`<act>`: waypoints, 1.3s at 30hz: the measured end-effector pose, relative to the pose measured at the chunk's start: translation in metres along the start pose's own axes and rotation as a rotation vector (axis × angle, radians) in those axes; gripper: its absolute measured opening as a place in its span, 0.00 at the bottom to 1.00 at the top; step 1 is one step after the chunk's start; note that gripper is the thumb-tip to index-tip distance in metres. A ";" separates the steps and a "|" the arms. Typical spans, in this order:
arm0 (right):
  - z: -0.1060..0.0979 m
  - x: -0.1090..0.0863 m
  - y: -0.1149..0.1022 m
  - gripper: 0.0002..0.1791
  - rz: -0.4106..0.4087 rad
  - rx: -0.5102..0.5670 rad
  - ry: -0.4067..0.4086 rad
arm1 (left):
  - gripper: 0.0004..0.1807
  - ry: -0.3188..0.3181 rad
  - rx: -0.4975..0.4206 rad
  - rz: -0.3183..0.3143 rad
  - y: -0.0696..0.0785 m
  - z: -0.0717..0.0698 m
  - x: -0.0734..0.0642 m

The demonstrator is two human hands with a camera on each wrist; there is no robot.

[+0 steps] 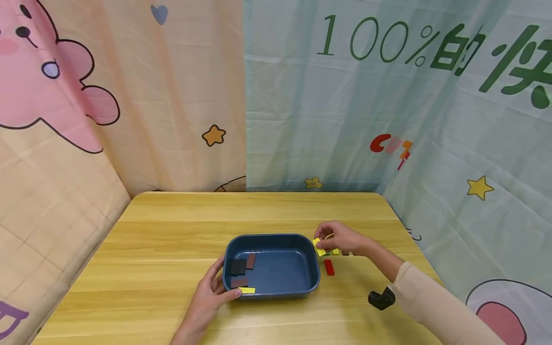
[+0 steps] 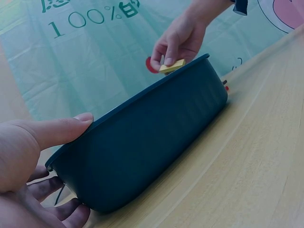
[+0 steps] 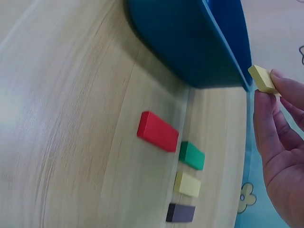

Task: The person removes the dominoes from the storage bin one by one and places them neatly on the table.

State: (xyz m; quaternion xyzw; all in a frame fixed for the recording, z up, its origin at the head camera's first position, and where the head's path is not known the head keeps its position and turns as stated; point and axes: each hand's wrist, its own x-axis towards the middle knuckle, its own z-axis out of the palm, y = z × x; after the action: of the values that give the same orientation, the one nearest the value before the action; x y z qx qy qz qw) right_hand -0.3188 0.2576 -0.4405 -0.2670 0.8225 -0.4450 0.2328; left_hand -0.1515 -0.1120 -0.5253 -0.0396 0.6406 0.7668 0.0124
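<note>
A dark blue plastic tub (image 1: 280,273) sits on the table. My left hand (image 1: 210,292) grips its left front corner, thumb over the rim and fingers against the outer wall. Between thumb and fingertips, my right hand (image 1: 338,237) pinches a yellow block (image 3: 262,79), held up at the tub's right rim. Inside, at the left end, lie black blocks (image 1: 237,267), a brown block (image 1: 250,261) and another brown block (image 1: 239,283). A second yellow block (image 1: 247,290) shows by the front wall, beside my left thumb.
Right of the tub lie a red block (image 3: 158,132), a green block (image 3: 192,155), another yellow block (image 3: 187,184) and a dark block (image 3: 180,213). A small black object (image 1: 381,299) shows beside the right sleeve. Printed curtains hang behind the wooden table (image 1: 172,211).
</note>
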 end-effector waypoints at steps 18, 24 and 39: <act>-0.011 -0.033 0.067 0.08 0.107 0.060 0.064 | 0.51 0.009 0.009 -0.003 0.001 0.000 0.001; -0.005 -0.041 0.083 0.08 0.173 0.075 0.100 | 0.50 0.005 0.019 -0.002 0.000 0.000 0.000; 0.004 -0.043 0.079 0.07 0.170 -0.130 0.216 | 0.50 -0.015 -0.020 -0.001 0.000 -0.001 0.000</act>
State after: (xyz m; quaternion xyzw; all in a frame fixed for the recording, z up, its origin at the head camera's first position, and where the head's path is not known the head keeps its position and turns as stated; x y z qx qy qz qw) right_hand -0.3024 0.3189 -0.5037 -0.1616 0.8895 -0.3955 0.1621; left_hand -0.1511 -0.1124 -0.5254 -0.0345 0.6327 0.7735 0.0172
